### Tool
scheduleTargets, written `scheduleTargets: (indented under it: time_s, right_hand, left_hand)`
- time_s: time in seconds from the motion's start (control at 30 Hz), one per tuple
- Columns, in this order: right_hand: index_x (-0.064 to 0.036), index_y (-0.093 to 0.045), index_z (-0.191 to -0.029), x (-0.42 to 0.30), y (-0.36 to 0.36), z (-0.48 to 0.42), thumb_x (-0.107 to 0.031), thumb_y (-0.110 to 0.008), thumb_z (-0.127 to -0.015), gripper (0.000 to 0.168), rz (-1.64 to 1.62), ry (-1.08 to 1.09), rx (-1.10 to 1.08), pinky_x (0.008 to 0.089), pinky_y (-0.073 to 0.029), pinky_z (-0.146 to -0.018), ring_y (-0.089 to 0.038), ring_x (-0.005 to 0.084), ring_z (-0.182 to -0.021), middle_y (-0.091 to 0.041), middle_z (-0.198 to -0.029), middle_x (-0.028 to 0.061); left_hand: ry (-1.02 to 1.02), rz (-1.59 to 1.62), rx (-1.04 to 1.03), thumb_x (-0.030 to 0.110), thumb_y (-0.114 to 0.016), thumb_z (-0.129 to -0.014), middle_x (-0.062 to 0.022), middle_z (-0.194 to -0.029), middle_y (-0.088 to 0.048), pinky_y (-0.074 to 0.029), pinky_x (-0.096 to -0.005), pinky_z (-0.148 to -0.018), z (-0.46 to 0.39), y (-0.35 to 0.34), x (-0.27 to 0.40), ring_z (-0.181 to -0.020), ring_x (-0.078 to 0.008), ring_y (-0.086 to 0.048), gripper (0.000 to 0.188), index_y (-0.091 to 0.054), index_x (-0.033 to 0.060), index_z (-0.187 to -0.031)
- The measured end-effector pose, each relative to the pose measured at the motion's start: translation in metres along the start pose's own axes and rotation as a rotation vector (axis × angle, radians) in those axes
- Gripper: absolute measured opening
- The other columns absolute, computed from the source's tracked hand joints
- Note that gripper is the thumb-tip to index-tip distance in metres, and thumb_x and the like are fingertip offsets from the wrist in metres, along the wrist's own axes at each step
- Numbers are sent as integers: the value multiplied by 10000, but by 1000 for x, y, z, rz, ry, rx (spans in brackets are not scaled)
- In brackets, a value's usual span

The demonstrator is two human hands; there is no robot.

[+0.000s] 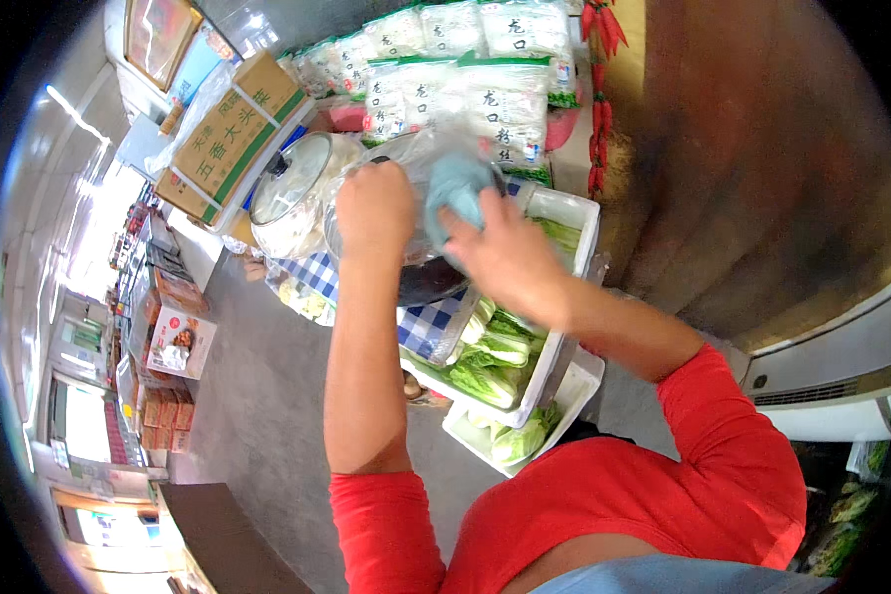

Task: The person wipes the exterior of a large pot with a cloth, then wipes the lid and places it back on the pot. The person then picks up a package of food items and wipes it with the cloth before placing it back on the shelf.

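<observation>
My left hand [377,204] is closed in a fist on a clear pot lid [416,160]; its fingers hide the exact grip. In my right hand [501,256], blurred by motion, a light blue-green cloth [457,189] is pressed against the lid. Below the lid shows a dark pot or pan [434,282], mostly hidden by my hands. It stands on a blue-and-white checked cloth [431,327]. To the left is another pot with a glass lid [293,178] and a black knob.
Bagged glass noodles [501,104] are stacked behind the pots, with cardboard cartons [230,137] at left. White foam boxes [516,416] hold leafy cabbage [494,356] on the near side. Red chilli decorations [600,111] hang at right. Grey floor [267,386] lies to the left.
</observation>
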State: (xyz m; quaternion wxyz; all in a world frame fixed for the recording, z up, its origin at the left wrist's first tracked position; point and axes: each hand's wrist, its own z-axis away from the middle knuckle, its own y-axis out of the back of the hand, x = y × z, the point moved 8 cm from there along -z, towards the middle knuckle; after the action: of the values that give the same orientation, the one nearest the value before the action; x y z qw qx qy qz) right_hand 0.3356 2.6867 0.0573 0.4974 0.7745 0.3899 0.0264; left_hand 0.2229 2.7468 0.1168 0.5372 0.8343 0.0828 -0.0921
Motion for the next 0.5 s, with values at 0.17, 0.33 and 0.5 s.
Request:
scheduleTargets:
  time_s: [0.17,0.33,0.5]
  right_hand:
    - [-102,-543,-1220,-21,-25,31,-233,-551,-900,346,-474,136,83,422,-511,-700,-521,325,-926,-444,-985,176]
    - [-93,-535,-1231,34,-55,37,-248,-500,-948,324,-2060,-468,-199,345,-537,-727,-597,209,-932,-580,-1101,110]
    - [-19,-473,-1264,37,-24,35,-280,-446,-960,401,-2277,-310,-27,313,-516,-621,-607,221,-836,-599,-1077,137]
  left_hand:
    - [-49,-2,-13,56,-555,-743,-218,-844,-656,-527,-439,-725,-5,-1,-3,-809,-361,-654,127,-652,6,-809]
    - [-121,11,-63,36,-547,-712,-222,-847,-644,-497,-476,-738,-5,0,-4,-817,-389,-628,183,-660,24,-856]
    - [-110,32,-45,30,-538,-719,-214,-854,-649,-493,-460,-769,-5,-5,-11,-843,-379,-628,206,-670,28,-878]
